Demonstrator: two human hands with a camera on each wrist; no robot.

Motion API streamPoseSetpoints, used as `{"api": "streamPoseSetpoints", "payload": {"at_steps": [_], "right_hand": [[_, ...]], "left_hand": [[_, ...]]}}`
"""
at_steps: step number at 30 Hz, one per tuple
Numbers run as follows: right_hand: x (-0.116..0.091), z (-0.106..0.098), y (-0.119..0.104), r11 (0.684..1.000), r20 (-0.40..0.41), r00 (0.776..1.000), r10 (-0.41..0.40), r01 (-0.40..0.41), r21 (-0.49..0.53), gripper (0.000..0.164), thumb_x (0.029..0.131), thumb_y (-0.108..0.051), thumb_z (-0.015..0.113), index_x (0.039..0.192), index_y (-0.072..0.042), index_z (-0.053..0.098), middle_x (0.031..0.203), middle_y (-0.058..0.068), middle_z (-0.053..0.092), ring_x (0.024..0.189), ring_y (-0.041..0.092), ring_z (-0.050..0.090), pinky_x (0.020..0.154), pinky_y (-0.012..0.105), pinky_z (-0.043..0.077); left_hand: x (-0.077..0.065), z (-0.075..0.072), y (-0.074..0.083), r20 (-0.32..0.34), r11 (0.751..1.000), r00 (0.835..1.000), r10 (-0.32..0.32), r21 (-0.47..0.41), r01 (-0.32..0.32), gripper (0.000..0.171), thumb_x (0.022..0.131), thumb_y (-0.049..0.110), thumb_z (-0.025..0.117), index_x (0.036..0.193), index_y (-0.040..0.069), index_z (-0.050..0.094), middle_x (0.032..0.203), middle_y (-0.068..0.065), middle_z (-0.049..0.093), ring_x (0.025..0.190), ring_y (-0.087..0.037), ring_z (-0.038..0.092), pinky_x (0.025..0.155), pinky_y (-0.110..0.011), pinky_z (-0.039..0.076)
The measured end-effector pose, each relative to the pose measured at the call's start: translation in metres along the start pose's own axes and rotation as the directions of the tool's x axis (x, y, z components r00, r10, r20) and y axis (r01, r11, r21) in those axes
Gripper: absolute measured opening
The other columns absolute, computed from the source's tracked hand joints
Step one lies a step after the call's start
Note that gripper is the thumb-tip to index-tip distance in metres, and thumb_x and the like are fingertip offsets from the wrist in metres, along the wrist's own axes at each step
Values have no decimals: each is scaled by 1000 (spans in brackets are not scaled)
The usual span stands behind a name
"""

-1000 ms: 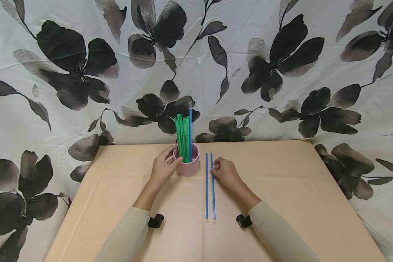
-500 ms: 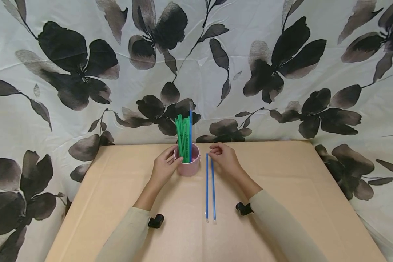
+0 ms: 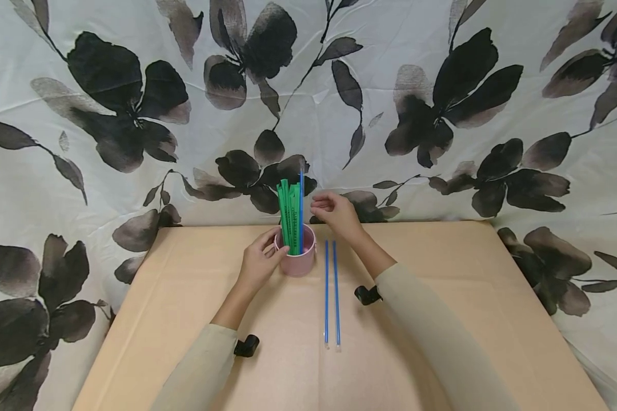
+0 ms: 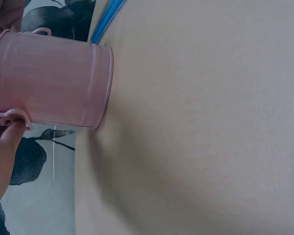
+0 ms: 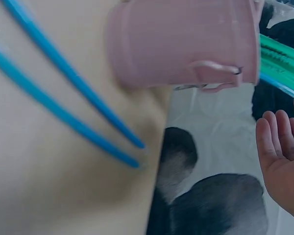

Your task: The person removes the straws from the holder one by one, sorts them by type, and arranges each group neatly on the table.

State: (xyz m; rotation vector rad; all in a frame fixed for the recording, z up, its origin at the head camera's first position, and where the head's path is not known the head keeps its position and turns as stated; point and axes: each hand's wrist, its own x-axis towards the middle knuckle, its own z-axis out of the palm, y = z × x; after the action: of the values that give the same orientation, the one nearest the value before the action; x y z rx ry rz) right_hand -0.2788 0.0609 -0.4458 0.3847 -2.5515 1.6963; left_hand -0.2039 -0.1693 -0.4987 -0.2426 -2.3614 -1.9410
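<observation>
A small pink bucket (image 3: 298, 265) stands near the table's far edge. My left hand (image 3: 257, 264) holds its left side, thumb at the rim; in the left wrist view a finger hooks the side handle (image 4: 14, 116). Inside the bucket stand a bundle of slim green sticks (image 3: 289, 217) with printed marks and one taller blue stick (image 3: 301, 211). My right hand (image 3: 336, 214), with nothing in it, is raised just right of that blue stick, fingers loosely bent. Two long blue sticks (image 3: 326, 294) with clear ends lie side by side on the table, right of the bucket.
The tan table (image 3: 432, 319) ends just behind the bucket. A white cloth (image 3: 339, 171) with dark flowers hangs behind it and shows at both sides. Black wrist cameras (image 3: 247, 346) sit at both sleeves.
My right hand has left the top of the right-hand blue stick on the table and moved up and left toward the bucket's top. The left hand stays at the bucket.
</observation>
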Motion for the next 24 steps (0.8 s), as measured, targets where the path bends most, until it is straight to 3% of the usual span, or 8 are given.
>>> {"api": "streamPoseSetpoints", "payload": {"at_steps": [7, 14, 24], "right_hand": [[17, 9, -19, 999, 26, 999, 25, -25, 19, 35, 98, -18, 73, 130, -5, 66, 119, 13, 73, 106, 27, 72, 87, 34, 66], [20, 19, -21, 998, 23, 998, 64, -63, -14, 34, 98, -20, 73, 128, -6, 66, 116, 11, 73, 104, 25, 72, 85, 32, 65], [19, 23, -18, 998, 3, 999, 51, -51, 27, 27, 99, -12, 71, 123, -1, 67, 109, 14, 74, 96, 27, 74, 81, 31, 67]], "left_hand": [[0, 0, 5, 13, 999, 999, -33, -4, 33, 59, 95, 2, 73, 148, -6, 49, 151, -26, 52, 139, -43, 51, 116, -46, 48], [-9, -1, 34, 25, 999, 999, -39, -11, 39, 58, 95, 0, 72, 147, -10, 49, 149, -28, 52, 138, -45, 51, 116, -48, 48], [-9, 0, 35, 26, 1000, 999, -30, -4, 30, 58, 94, -1, 72, 146, -11, 48, 149, -29, 52, 138, -45, 52, 115, -46, 48]]}}
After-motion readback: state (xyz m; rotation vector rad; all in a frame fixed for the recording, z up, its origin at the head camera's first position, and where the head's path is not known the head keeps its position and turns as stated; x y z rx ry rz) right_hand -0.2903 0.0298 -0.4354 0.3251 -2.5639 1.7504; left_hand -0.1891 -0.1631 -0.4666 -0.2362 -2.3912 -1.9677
